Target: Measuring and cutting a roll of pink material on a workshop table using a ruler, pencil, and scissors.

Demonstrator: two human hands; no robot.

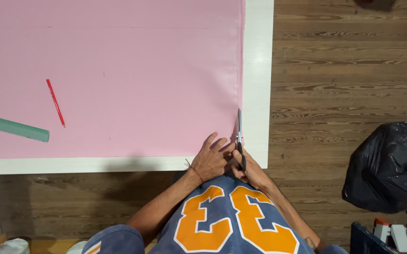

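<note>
A large pink fabric sheet (119,80) covers a white table (258,70). My right hand (248,170) grips black-handled scissors (239,136) whose blades point away from me along the fabric's right edge, near the table's front right corner. My left hand (212,159) lies flat on the fabric just left of the scissors, fingers spread, with a thin red thread at its wrist. A red pencil (55,102) and a green ruler (13,127) lie on the fabric at the left, far from both hands.
A wooden plank floor (344,70) lies to the right of and below the table. A black plastic bag (391,164) sits on the floor at the right. A dark crate with orange and white items (391,235) is at the bottom right corner.
</note>
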